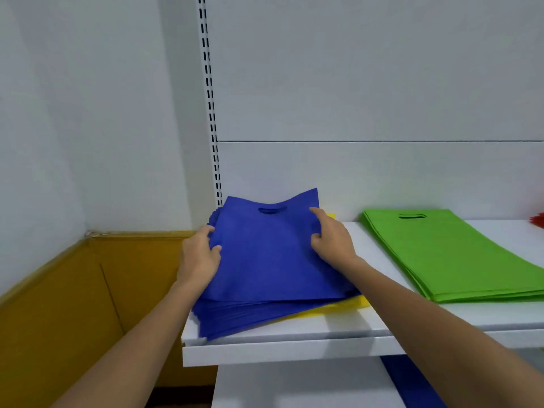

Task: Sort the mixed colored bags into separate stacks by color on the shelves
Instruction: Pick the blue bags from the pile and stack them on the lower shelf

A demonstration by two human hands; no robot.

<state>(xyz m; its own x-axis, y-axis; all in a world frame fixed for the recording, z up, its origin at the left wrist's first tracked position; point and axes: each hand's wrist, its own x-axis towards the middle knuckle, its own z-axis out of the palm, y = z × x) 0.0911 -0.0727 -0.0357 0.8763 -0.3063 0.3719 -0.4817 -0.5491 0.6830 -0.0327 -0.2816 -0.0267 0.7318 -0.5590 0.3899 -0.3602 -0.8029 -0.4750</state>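
A stack of blue bags lies at the left end of the white shelf, on top of yellow bags that peek out at its right and front. My left hand grips the left edge of the top blue bags, thumb on top. My right hand grips their right edge near the handle hole. The far edge of the top blue bag is lifted and bent upward. A neat stack of green bags lies further right on the same shelf.
A sliver of something red shows at the far right of the shelf. A blue strip shows below the shelf. The slotted upright and white back panel stand behind; a yellow-brown wall base is to the left.
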